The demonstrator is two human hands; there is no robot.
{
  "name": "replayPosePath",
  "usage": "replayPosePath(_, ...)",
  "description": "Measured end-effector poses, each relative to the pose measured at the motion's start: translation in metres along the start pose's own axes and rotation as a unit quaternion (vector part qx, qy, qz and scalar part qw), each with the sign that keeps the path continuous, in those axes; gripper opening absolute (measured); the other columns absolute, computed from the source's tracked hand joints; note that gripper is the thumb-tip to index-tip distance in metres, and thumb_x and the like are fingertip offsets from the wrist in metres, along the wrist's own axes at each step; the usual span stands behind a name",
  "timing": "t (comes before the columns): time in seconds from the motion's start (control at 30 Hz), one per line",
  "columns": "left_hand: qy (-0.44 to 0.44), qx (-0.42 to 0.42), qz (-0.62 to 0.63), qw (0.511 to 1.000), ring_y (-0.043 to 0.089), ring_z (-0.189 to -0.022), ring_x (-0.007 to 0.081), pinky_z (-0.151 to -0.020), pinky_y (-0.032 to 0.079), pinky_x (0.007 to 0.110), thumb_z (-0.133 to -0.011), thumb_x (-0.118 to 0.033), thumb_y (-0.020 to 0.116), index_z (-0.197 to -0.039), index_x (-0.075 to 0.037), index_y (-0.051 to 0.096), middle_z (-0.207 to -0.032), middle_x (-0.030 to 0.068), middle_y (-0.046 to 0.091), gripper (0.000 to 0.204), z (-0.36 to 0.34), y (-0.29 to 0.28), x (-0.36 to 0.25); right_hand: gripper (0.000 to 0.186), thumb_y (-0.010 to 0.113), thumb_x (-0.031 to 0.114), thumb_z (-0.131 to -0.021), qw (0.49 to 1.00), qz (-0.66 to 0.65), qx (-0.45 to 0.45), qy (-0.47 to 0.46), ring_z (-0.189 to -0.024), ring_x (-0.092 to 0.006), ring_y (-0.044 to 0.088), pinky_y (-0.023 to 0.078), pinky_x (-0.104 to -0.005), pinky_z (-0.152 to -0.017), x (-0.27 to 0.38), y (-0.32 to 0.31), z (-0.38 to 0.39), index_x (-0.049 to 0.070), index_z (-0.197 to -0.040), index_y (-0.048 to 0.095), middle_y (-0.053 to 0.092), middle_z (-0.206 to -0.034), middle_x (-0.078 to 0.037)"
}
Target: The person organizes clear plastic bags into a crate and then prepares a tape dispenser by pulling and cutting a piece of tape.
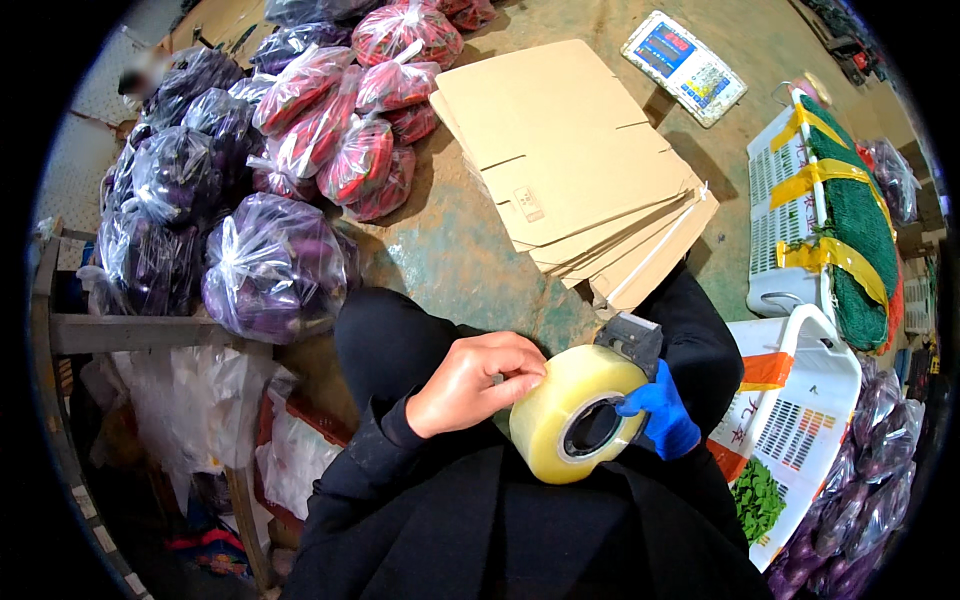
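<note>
Greenish floor [430,265]; my blue-gloved right hand [668,418] clasps round yellowish tape roll [541,425], bare left hand [470,385] half-curled, pinch unclear; likely end-finding, needs peeling.

The floor [425,265] is looking scuffed, patchy green and brown. Clear bags of red veggies [360,165] are sitting heaped on it, and a white basket [785,225] is standing off right. Not making out what's directly under the cardboard [570,140].

Scale [684,68]: lit red digits [676,40]. Carton [575,140]: small printed mark [527,204], lower left corner. Two baskets [818,378]: red characters [741,428].
</note>
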State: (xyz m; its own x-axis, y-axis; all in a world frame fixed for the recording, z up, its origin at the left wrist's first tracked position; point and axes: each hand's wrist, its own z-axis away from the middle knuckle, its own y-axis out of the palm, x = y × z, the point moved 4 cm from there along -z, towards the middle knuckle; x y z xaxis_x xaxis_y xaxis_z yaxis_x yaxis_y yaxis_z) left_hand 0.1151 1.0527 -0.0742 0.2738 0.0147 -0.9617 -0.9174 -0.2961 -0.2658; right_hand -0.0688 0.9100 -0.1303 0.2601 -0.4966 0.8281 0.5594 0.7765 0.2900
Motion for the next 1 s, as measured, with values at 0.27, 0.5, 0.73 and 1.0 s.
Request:
replayPosePath(0.27,0.109,0.005,0.052,0.993,0.056,-0.084,0.0228,-0.074,0.044,0.03,-0.076,-0.006,0.062,-0.088,-0.002,0.06,-0.091,0.009,0.058,0.013,-0.029,0.014,-0.023,0.009,0.049,0.013,-0.078,0.973,-0.195,-0.048,0.115,-0.081,-0.0192,0.053,0.042,-0.0285,-0.083,-0.064,-0.047,-0.005,0.005,-0.079,0.053,0.054,-0.084,-0.007)
replayPosePath(0.5,0.203,0.044,-0.001,0.978,0.052,-0.097,0.0256,-0.084,0.039,0.034,-0.073,-0.021,0.069,-0.105,-0.004,0.057,-0.105,0.0104,0.055,0.039,-0.034,0.015,-0.035,0.04,0.049,0.021,-0.079,0.956,-0.251,0.075,0.133,-0.094,-0.0233,0.054,0.043,-0.0328,-0.087,-0.027,0.012,-0.002,0.002,-0.114,0.046,0.054,-0.107,-0.014)
replayPosePath(0.73,0.158,0.108,0.019,0.981,0.051,-0.1,0.0286,-0.086,0.04,0.035,-0.064,-0.03,0.076,-0.121,-0.003,0.045,-0.108,0.0126,0.053,0.071,-0.037,0.021,-0.038,0.044,0.043,0.022,-0.086,0.961,-0.211,0.176,0.032,-0.108,-0.0227,0.045,0.037,-0.0336,-0.094,-0.049,0.046,-0.013,0.004,-0.125,0.034,0.044,-0.121,-0.013)
replayPosePath(1.0,-0.031,-0.067,0.12,0.99,0.056,-0.089,0.022,-0.079,0.044,0.03,-0.059,-0.024,0.081,-0.108,0.002,0.05,-0.098,0.0119,0.056,0.064,-0.019,0.018,0.011,0.048,0.037,0.024,-0.094,0.974,-0.03,0.138,-0.179,-0.124,-0.0221,0.034,0.03,-0.0346,-0.102,-0.03,0.039,-0.024,0.007,-0.137,0.021,0.032,-0.137,-0.012)
